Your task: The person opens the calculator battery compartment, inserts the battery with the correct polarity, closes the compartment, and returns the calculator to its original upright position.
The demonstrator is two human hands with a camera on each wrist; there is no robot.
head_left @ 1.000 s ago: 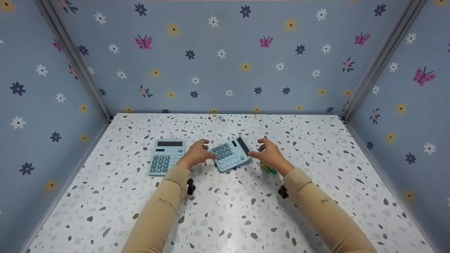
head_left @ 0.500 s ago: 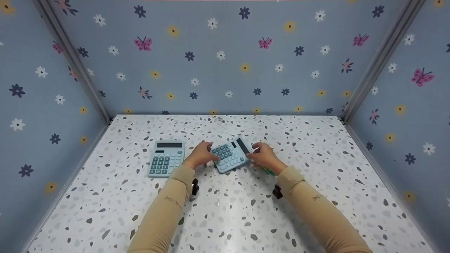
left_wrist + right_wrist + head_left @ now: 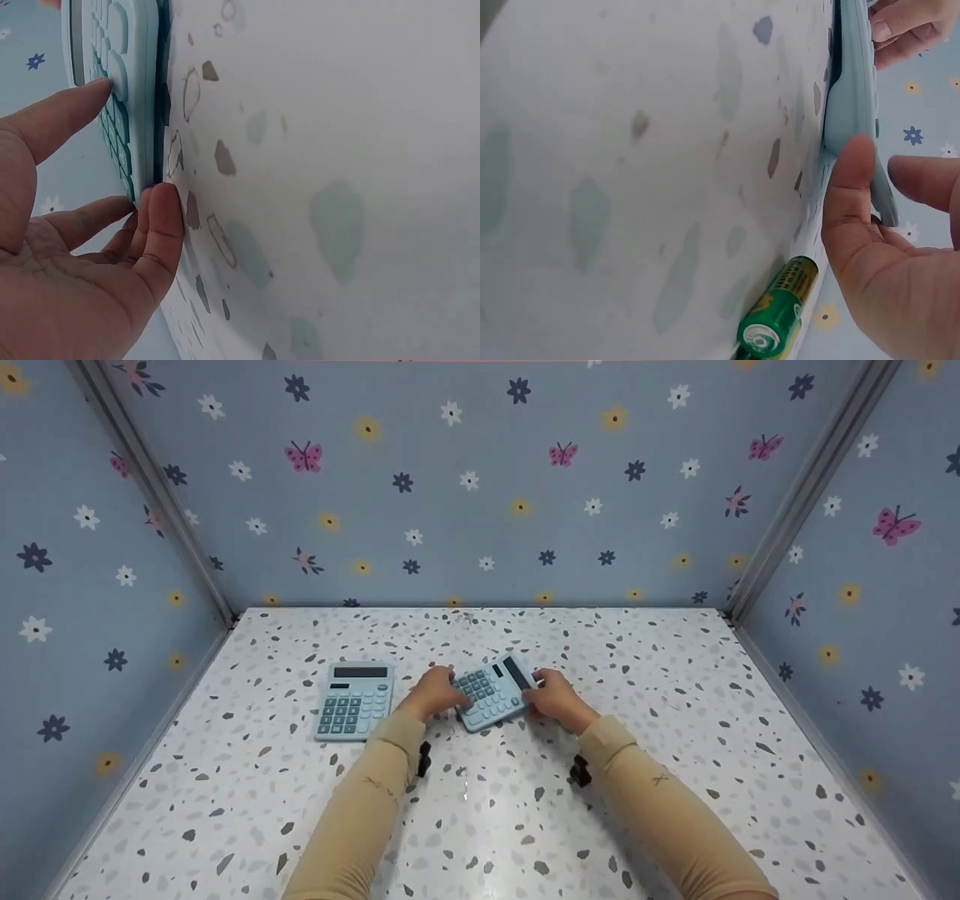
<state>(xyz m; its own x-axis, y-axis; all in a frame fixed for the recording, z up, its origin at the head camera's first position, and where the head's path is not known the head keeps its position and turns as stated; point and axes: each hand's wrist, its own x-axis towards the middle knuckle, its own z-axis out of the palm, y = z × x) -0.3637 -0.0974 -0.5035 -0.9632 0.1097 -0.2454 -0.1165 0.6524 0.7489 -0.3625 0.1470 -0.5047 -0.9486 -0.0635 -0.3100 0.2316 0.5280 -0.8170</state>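
Observation:
A light blue calculator (image 3: 491, 690) lies askew on the speckled table between both hands. My left hand (image 3: 435, 692) holds its keypad end; in the left wrist view the thumb (image 3: 86, 105) touches the keys while the fingers (image 3: 161, 217) meet the lower edge. At the display end, my right hand (image 3: 556, 697) grips the other side. The right wrist view has that calculator (image 3: 851, 97) between a thumb (image 3: 922, 180) over its face and fingers (image 3: 851, 180) along its underside. Green and yellow batteries (image 3: 776, 311) lie close below the right hand, hidden in the head view.
A second light blue calculator (image 3: 354, 701) lies flat to the left of the left hand. The white speckled table (image 3: 480, 825) is bounded by flowered panels (image 3: 480, 495) at the back and both sides.
Both hands have moved inward onto the calculator's two ends, from apart to holding it. The right hand now covers the batteries in the head view. The calculator has hardly moved.

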